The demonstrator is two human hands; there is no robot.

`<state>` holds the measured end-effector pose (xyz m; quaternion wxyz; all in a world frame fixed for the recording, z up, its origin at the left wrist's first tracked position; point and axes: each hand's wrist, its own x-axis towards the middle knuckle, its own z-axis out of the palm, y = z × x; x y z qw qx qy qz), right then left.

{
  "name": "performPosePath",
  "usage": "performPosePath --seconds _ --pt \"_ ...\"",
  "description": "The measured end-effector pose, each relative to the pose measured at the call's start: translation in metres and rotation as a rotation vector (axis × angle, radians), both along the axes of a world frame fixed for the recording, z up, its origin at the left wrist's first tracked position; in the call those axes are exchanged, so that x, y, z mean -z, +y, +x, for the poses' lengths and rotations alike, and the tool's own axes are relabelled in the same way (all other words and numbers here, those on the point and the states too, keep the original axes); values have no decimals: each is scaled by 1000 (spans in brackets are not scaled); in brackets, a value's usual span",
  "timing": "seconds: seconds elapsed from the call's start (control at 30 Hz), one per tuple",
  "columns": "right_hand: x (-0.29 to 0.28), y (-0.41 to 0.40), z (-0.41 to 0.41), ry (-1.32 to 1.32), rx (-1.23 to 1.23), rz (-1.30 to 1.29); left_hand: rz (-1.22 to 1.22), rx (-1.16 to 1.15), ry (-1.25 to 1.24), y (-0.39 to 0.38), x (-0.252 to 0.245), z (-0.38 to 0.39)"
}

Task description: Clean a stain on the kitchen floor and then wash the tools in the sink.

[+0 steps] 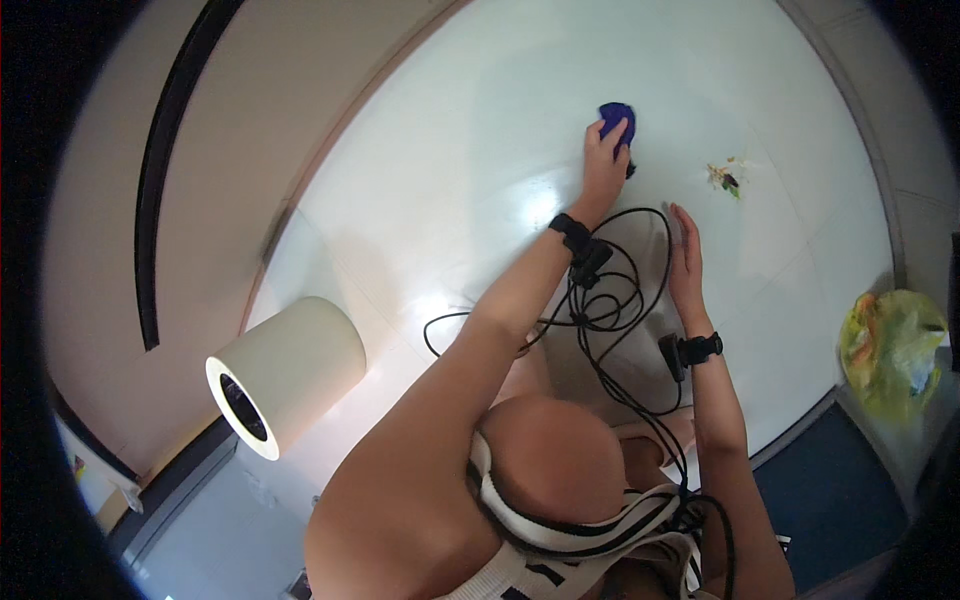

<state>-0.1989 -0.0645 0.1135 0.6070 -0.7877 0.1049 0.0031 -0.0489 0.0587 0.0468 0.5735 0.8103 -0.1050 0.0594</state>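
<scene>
My left hand (606, 165) presses down on a bunched dark purple cloth (617, 124) on the glossy pale tiled floor (525, 97), its fingers spread over the fabric. A small black bit shows at the lower edge of that cloth. To the right, my right hand (684, 259) is held edge-on with fingers extended and holds nothing visible; I cannot tell whether it touches the floor. Beyond it lies a small scatter of mixed scraps (726, 180), pale, dark and green. Both wrists wear black straps with small devices, and looped black cables (600, 315) run between my arms.
A white cylinder with a dark round opening (292, 375) lies or stands at the left. A crumpled yellow-green plastic bag (892, 352) with mixed contents sits at the right edge, above a dark mat (832, 495). Walls border the floor, and my bent knee (555, 457) is below.
</scene>
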Motion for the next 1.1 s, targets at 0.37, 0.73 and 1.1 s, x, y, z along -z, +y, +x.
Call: performPosePath --seconds 0.37,0.73,1.1 --pt "-7 9 -8 -184 -538 -366 502 -354 -11 217 -45 -92" --pt "30 91 -113 -127 -750 -536 546 31 110 121 -27 -96" --pt "-24 19 -99 494 -704 -40 354 -429 -316 167 -50 12"
